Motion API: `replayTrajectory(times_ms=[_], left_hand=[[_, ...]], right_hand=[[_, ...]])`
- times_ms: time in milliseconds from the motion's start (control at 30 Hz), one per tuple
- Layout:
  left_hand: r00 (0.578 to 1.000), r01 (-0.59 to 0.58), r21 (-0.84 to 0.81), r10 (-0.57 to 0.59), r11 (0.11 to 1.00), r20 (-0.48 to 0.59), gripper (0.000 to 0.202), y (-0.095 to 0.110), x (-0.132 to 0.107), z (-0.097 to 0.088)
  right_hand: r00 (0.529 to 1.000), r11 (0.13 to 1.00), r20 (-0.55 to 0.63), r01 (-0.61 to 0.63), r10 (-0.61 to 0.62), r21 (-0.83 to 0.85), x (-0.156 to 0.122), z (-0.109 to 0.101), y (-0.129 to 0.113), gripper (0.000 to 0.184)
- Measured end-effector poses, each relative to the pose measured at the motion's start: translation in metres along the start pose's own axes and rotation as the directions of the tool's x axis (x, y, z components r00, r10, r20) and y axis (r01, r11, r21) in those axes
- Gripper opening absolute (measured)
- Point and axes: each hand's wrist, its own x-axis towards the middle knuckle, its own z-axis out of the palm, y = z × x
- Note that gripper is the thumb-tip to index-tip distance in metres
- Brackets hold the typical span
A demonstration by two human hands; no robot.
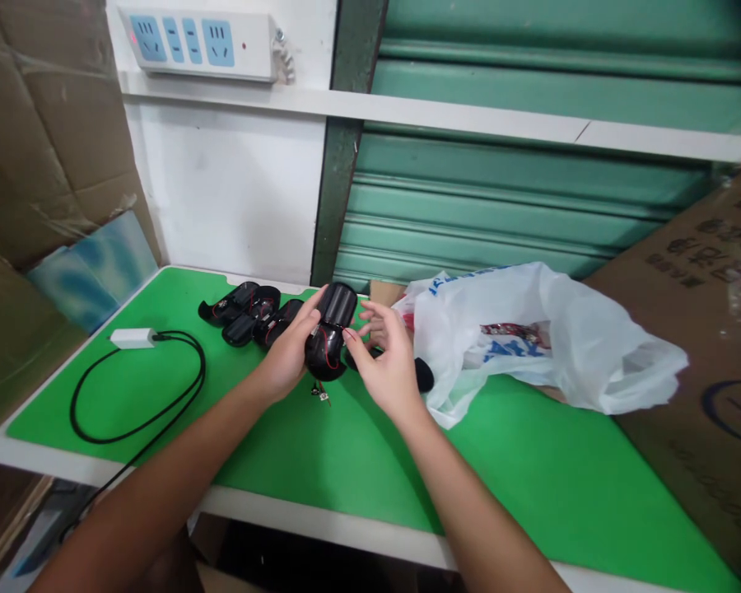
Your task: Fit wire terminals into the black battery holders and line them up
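My left hand (290,354) is closed around a glossy black plastic housing (325,350), opened into two hollow halves and tilted up above the table. A thin red wire (333,362) curves inside its lower half. The thumb and forefinger of my right hand (386,354) pinch at the housing's right edge, where a bit of red wire shows; the other fingers are loosely bent. Below the housing dangles a small circuit piece (319,391) with thin leads. Left of my left hand lie several similar black housings (240,313) with red wires. Another dark part (423,375) is partly hidden behind my right hand.
A white plastic bag (500,329) with red and blue printed contents lies at the right. A white charger (132,338) with a looped black cable (77,412) rests on the green table mat (284,461). Cardboard boxes (704,346) flank the table; a socket strip (201,43) is above.
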Motion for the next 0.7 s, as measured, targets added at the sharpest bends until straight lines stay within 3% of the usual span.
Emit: replayTrajectory(times_ms=[233, 433, 700], left_hand=[[0.998, -0.005, 0.083, 0.011, 0.997, -0.07, 0.058, -0.0047, -0.0011, -0.0009], [0.999, -0.004, 0.2, 0.013, 0.98, -0.042, 0.056, -0.0057, -0.0031, -0.0004], [0.999, -0.03, 0.284, 0.037, 0.958, -0.017, 0.056, -0.0049, -0.0034, -0.0011]], right_hand=[[0.978, 0.968, 0.064, 0.208, -0.201, -0.139, 0.0011, -0.0082, -0.0073, 0.009], [0.942, 0.909, 0.07, 0.335, -0.328, -0.249, 0.0004, -0.0084, -0.0048, 0.01], [0.915, 0.838, 0.111, 0.401, -0.389, -0.37, -0.0005, -0.0089, -0.0015, 0.012]])
